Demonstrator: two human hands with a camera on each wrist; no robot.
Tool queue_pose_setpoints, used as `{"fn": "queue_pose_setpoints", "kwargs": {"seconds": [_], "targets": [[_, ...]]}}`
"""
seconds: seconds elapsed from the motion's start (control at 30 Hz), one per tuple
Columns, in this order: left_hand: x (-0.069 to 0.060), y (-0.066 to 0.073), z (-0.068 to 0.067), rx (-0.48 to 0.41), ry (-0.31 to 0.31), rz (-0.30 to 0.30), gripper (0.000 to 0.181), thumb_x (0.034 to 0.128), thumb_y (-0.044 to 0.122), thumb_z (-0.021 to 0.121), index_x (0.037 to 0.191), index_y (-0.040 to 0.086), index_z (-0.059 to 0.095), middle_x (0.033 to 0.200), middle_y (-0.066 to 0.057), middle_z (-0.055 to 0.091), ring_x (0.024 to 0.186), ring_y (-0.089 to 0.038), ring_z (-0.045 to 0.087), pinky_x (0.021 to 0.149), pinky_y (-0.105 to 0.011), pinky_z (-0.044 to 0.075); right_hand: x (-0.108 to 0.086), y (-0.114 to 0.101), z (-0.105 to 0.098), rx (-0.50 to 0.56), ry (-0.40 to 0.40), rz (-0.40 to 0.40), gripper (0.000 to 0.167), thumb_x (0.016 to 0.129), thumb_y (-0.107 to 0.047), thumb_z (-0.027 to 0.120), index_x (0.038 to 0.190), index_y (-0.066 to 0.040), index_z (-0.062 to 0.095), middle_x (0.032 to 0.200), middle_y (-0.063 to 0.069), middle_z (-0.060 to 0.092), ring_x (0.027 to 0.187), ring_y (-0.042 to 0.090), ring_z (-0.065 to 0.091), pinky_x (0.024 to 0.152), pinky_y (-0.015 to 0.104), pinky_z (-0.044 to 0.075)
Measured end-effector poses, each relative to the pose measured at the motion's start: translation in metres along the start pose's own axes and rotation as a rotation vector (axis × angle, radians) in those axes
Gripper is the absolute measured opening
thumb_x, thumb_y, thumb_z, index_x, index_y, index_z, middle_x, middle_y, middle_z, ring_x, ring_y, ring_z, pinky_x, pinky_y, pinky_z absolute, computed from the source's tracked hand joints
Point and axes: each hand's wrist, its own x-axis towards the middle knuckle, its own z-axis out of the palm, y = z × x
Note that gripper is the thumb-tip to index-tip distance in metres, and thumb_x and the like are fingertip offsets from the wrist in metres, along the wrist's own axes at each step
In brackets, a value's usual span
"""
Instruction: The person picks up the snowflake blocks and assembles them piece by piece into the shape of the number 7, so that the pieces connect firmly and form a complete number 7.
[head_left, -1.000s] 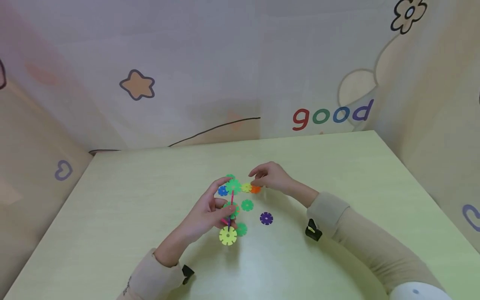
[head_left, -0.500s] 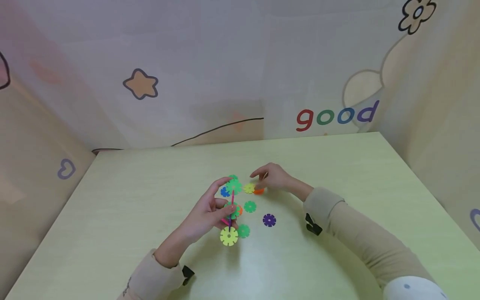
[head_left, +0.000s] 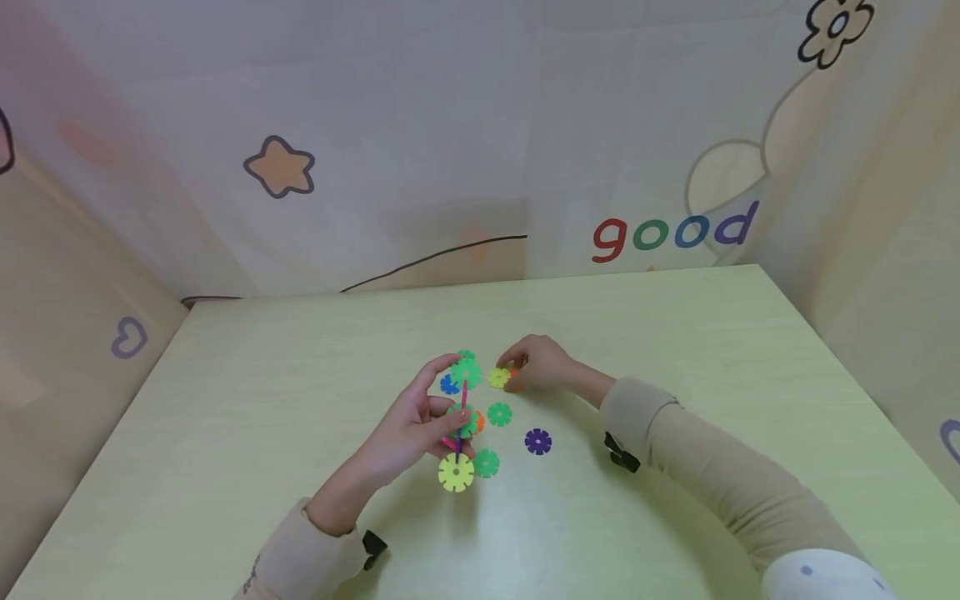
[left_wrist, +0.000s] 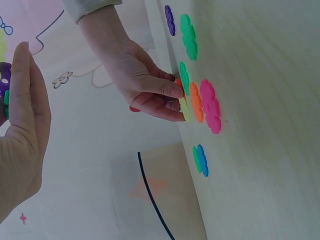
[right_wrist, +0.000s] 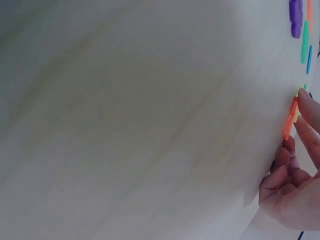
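My left hand [head_left: 408, 429] grips a joined piece of notched interlocking plastic discs. Upright in it are a green disc [head_left: 467, 373] on top, a pink one seen edge-on, another green by the thumb, and a yellow disc [head_left: 456, 472] at the bottom. The fingers partly hide its middle. Over at the table, my right hand [head_left: 546, 364] pinches the edge of a loose yellow disc [head_left: 498, 378] between thumb and fingertip. An orange disc [right_wrist: 291, 119] lies right beside that yellow one, partly under the fingers.
Loose discs lie on the pale table [head_left: 300, 375]: a purple disc [head_left: 537, 442], a green disc [head_left: 499, 414], another green disc [head_left: 487, 463], a blue disc [head_left: 449, 384], and a pink disc [left_wrist: 210, 106]. A printed cloth wall [head_left: 420, 125] stands behind the table.
My right hand has come down a little and its fingers have closed in on the loose yellow disc. The left hand holds its joined discs almost still.
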Motion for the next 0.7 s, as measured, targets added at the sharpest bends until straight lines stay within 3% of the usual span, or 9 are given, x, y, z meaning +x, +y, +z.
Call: {"fn": "queue_pose_setpoints", "kwargs": {"seconds": [0.23, 0.5, 0.7], "targets": [[0.0006, -0.0018, -0.0011, 0.007, 0.007, -0.009, 0.064, 0.0908, 0.015, 0.056, 0.142, 0.027, 0.02, 0.081, -0.015, 0.061, 0.07, -0.027, 0.066, 0.064, -0.043, 0.054, -0.0014, -0.0029, -0.0018, -0.022, 0.012, -0.013, 0.028, 0.068, -0.011, 0.079, 0.091, -0.005, 0.066, 0.081, 0.003, 0.056, 0.078, 0.017, 0.047, 0.07, 0.028, 0.04], [0.0019, -0.0029, -0.0012, 0.027, -0.019, 0.015, 0.061, 0.0923, 0.009, 0.053, 0.142, 0.02, 0.019, 0.084, -0.011, 0.063, 0.07, -0.026, 0.067, 0.063, -0.044, 0.054, -0.0017, -0.0017, -0.0005, 0.069, 0.008, 0.012, 0.016, 0.071, -0.004, 0.075, 0.079, -0.004, 0.061, 0.072, 0.003, 0.055, 0.066, 0.016, 0.048, 0.059, 0.023, 0.043], [0.0003, -0.0009, -0.0009, 0.01, 0.004, 0.014, 0.062, 0.0915, 0.01, 0.054, 0.141, 0.024, 0.021, 0.084, -0.014, 0.063, 0.07, -0.028, 0.067, 0.063, -0.045, 0.054, -0.0032, -0.0032, 0.0001, 0.084, 0.018, 0.011, 0.01, 0.075, -0.006, 0.072, 0.075, -0.004, 0.063, 0.07, 0.002, 0.058, 0.061, 0.014, 0.047, 0.056, 0.022, 0.041]]}}
